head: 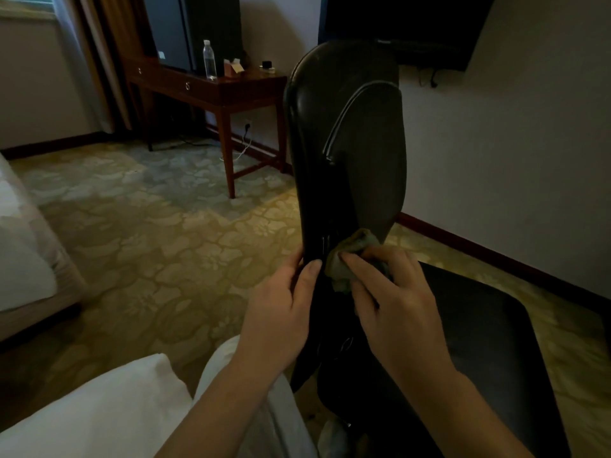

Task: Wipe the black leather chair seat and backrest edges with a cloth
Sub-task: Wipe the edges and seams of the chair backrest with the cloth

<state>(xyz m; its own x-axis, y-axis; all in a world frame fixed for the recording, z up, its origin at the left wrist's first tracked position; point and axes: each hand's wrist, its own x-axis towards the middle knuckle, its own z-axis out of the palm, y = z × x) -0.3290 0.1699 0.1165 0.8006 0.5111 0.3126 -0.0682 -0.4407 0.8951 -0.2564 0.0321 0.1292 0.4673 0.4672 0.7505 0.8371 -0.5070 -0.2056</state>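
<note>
Your left hand (281, 305) grips the near side edge of the black leather backrest (330, 143), low down. The thumb lies flat on the face toward you and the other fingers curl round behind the edge, mostly hidden. Your right hand (390, 292) holds the green cloth (340, 269), wadded, against the backrest just beside the left thumb. The index finger lies straight on top, the rest are bent over the wad and close together; you cannot see the right thumb. The cloth touches the leather at the lower end of the backrest, where the stitched inner panel narrows, and a bit of it sticks out above the fingers. The backrest stands upright, seen almost edge-on. The seat (479, 325) lies flat to the right, under your right wrist, with its rounded corner toward the wall. A wooden desk (231, 90) stands far left of the chair, with a clear bottle (209, 61) near its front edge. The patterned carpet (148, 226) lies below. A white pillow (99, 408) sits at bottom left.
</note>
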